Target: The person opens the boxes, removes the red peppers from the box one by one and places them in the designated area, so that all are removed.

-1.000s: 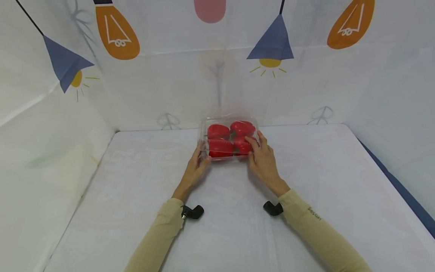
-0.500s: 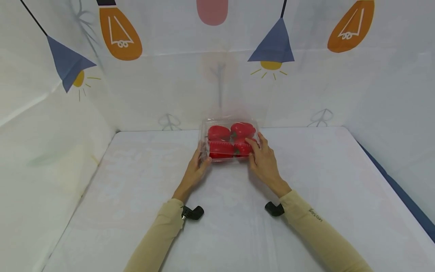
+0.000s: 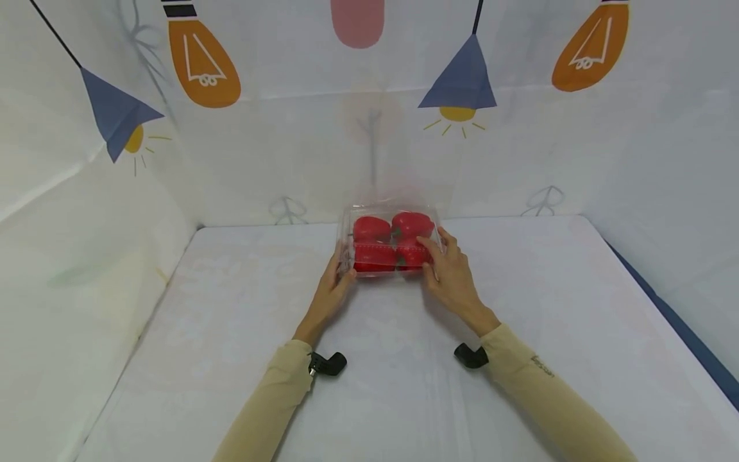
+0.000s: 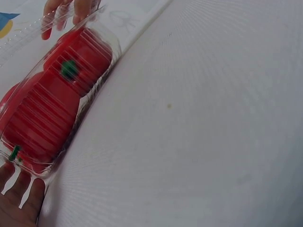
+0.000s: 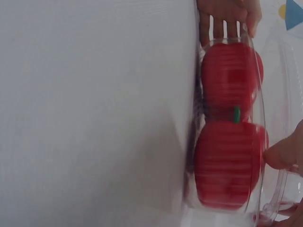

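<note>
A clear plastic clamshell container [image 3: 388,274] with several red bell peppers [image 3: 412,224] in it sits at the back of the table. Green stems show through its ribbed wall in both wrist views. My left hand [image 3: 329,294] holds its left end, thumb at the front corner and fingers along the side wall. At the right end my right hand [image 3: 453,282] grips the container, its thumb near the front rim and its fingers up at the lid. The see-through lid [image 5: 285,90] stands slightly raised over the peppers, its edge above the front rim.
The table [image 3: 381,385] has a white cover. Just behind the container rises a white cloth wall [image 3: 288,147] printed with lamps and bulbs. More cloth closes off the left and right sides. A black wrist camera [image 3: 328,364] sits at the left cuff, another [image 3: 470,356] at the right.
The whole head view has shifted down a little. My right wrist has moved slightly to the right. Both hands keep their places on the container.
</note>
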The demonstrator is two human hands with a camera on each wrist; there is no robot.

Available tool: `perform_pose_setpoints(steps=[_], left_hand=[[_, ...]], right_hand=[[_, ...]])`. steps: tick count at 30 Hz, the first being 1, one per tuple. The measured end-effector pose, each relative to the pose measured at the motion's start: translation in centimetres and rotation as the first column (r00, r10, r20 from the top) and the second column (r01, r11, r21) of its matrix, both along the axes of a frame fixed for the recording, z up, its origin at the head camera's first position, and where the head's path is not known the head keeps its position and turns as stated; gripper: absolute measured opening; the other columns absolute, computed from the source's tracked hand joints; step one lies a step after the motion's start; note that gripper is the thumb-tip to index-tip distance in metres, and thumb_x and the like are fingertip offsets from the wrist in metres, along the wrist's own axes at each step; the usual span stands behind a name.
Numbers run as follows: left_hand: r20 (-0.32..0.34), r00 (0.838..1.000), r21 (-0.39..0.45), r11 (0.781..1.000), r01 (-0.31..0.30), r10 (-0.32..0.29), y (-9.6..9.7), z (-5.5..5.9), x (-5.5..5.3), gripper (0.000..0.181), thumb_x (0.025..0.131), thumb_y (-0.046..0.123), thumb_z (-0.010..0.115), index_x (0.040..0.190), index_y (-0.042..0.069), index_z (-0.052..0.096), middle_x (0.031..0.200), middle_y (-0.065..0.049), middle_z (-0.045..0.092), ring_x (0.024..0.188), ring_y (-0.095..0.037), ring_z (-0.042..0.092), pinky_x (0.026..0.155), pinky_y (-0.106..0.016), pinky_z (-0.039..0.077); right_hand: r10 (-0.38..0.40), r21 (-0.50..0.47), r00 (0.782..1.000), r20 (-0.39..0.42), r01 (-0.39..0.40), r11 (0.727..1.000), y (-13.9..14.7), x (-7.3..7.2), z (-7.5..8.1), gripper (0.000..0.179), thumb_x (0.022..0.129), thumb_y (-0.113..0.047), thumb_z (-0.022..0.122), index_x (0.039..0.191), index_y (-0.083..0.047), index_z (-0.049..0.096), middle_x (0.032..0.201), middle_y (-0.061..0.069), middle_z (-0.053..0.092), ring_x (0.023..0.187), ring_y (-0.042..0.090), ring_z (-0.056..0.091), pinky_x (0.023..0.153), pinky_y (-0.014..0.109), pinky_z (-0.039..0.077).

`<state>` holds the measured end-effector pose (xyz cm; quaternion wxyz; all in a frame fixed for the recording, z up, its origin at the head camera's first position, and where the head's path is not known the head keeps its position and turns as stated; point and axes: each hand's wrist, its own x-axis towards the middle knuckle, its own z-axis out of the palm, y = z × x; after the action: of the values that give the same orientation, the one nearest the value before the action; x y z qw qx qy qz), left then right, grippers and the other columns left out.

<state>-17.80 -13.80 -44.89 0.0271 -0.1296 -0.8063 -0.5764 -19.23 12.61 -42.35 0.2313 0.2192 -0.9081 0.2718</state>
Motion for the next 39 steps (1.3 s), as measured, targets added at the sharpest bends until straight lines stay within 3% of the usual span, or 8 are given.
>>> perform_pose_setpoints(steps=[4, 8, 13, 21, 25, 30, 33, 39], left_hand=[[-0.010, 1.000, 0.023, 1.000, -0.015, 0.015, -0.3, -2.1, -1.0, 0.068, 0.099, 0.021, 0.047, 0.153, 0.017, 0.006, 0.160, -0.004, 0.011, 0.147, -0.023, 0.011, 0.117, -0.049, 0.017], [-0.017, 0.999, 0.030, 0.999, -0.032, 0.033, -0.3, -2.3, -0.9, 0.066, 0.099, 0.023, 0.046, 0.153, 0.021, 0.007, 0.159, -0.001, 0.015, 0.147, -0.022, 0.014, 0.117, -0.049, 0.018], [-0.025, 0.999, 0.030, 0.999, -0.042, 0.043, -0.3, -1.8, -0.6, 0.056, 0.102, 0.022, 0.034, 0.152, 0.014, 0.009, 0.157, -0.008, 0.022, 0.145, -0.026, 0.020, 0.116, -0.048, 0.022], [-0.006, 1.000, 0.086, 0.996, 0.006, -0.005, 0.0, 1.1, 0.9, 0.055, 0.102, 0.014, 0.036, 0.151, 0.006, 0.012, 0.155, -0.017, 0.024, 0.142, -0.033, 0.027, 0.112, -0.050, 0.029], [-0.014, 1.000, 0.093, 0.996, 0.006, -0.005, -0.1, 1.3, 1.0, 0.056, 0.101, 0.012, 0.039, 0.151, 0.006, 0.013, 0.153, -0.020, 0.025, 0.141, -0.035, 0.028, 0.112, -0.052, 0.028], [-0.009, 1.000, 0.128, 0.992, 0.003, -0.002, -0.2, 1.1, 0.8, 0.057, 0.100, 0.010, 0.041, 0.150, 0.005, 0.014, 0.153, -0.021, 0.026, 0.140, -0.038, 0.028, 0.112, -0.056, 0.026], [-0.011, 1.000, 0.151, 0.988, 0.003, -0.001, -0.2, 1.1, 0.7, 0.058, 0.099, 0.007, 0.042, 0.150, 0.005, 0.015, 0.152, -0.022, 0.027, 0.140, -0.039, 0.028, 0.112, -0.056, 0.026], [-0.041, 0.999, 0.197, 0.980, 0.019, -0.011, -0.2, 1.2, 0.6, 0.059, 0.095, -0.003, 0.042, 0.148, -0.002, 0.016, 0.150, -0.029, 0.026, 0.138, -0.043, 0.028, 0.110, -0.058, 0.029]], right_hand=[[0.043, -0.022, 0.998, 0.036, -0.042, 0.999, 0.9, 0.1, 0.5, 0.050, 0.085, -0.008, 0.064, 0.133, -0.010, 0.048, 0.143, 0.025, 0.035, 0.118, 0.042, 0.049, 0.089, 0.062, 0.042], [0.073, -0.071, 0.995, 0.070, -0.068, 0.995, 1.5, -0.1, 1.2, 0.052, 0.087, -0.015, 0.065, 0.134, -0.006, 0.044, 0.146, 0.019, 0.034, 0.119, 0.039, 0.050, 0.092, 0.063, 0.040], [0.114, -0.188, 0.988, 0.102, -0.093, 0.978, 1.8, -0.7, 2.0, 0.055, 0.090, -0.014, 0.062, 0.139, -0.006, 0.038, 0.148, 0.015, 0.032, 0.127, 0.036, 0.044, 0.101, 0.060, 0.037], [0.150, -0.355, 0.974, 0.168, -0.082, 0.931, 2.7, -2.4, 3.7, 0.062, 0.092, -0.012, 0.058, 0.144, -0.008, 0.025, 0.140, 0.019, 0.037, 0.130, 0.036, 0.042, 0.108, 0.055, 0.032], [0.183, -0.417, 0.958, 0.220, -0.078, 0.905, 2.9, -3.5, 4.9, 0.060, 0.095, -0.013, 0.055, 0.145, -0.010, 0.022, 0.139, 0.020, 0.038, 0.133, 0.037, 0.039, 0.110, 0.055, 0.029], [0.265, -0.519, 0.928, 0.264, -0.095, 0.850, 2.4, -3.6, 7.2, 0.052, 0.099, -0.008, 0.043, 0.145, 0.000, 0.019, 0.142, 0.025, 0.031, 0.139, 0.039, 0.027, 0.113, 0.057, 0.024], [0.280, -0.532, 0.915, 0.291, -0.089, 0.842, 1.9, -3.4, 8.5, 0.050, 0.101, -0.009, 0.037, 0.144, 0.004, 0.017, 0.146, 0.026, 0.027, 0.142, 0.038, 0.021, 0.114, 0.054, 0.021], [0.315, -0.568, 0.900, 0.302, -0.096, 0.818, 1.6, -4.5, 9.2, 0.050, 0.101, -0.010, 0.035, 0.145, 0.003, 0.016, 0.152, 0.024, 0.021, 0.145, 0.033, 0.016, 0.118, 0.047, 0.017]])
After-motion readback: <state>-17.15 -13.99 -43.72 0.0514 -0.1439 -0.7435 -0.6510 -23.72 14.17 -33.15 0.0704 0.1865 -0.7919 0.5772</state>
